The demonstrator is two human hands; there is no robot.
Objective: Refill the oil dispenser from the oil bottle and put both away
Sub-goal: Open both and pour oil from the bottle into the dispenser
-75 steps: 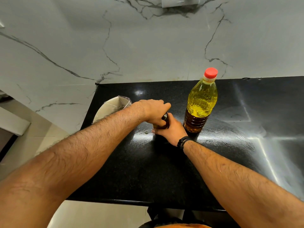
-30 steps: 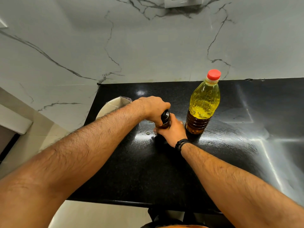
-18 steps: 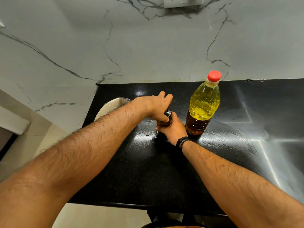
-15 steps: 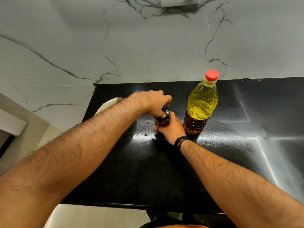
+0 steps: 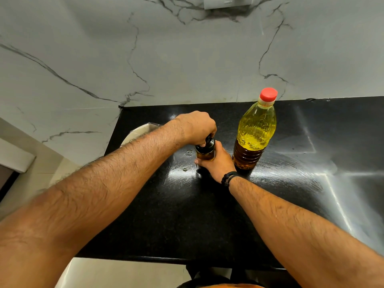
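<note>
A small glass oil dispenser (image 5: 204, 154) with a black top (image 5: 209, 142) stands on the black counter (image 5: 207, 215). My right hand (image 5: 219, 163) wraps around its body from the right. From above, my left hand (image 5: 197, 126) closes its fingers on the black top. Just to the right stands the upright oil bottle (image 5: 254, 132), clear plastic with yellow oil and a red cap (image 5: 268, 94) on it. No hand touches the bottle.
A pale container (image 5: 141, 133) sits at the counter's left back corner, partly behind my left forearm. A marble wall (image 5: 187, 59) rises behind the counter. The counter's front edge (image 5: 166, 259) is near my body. Small drops lie on the counter left of the dispenser.
My left hand keeps regripping the dispenser's black top: its fingers lifted about half a second ago and are closed on it again. The right hand and the bottle stay put.
</note>
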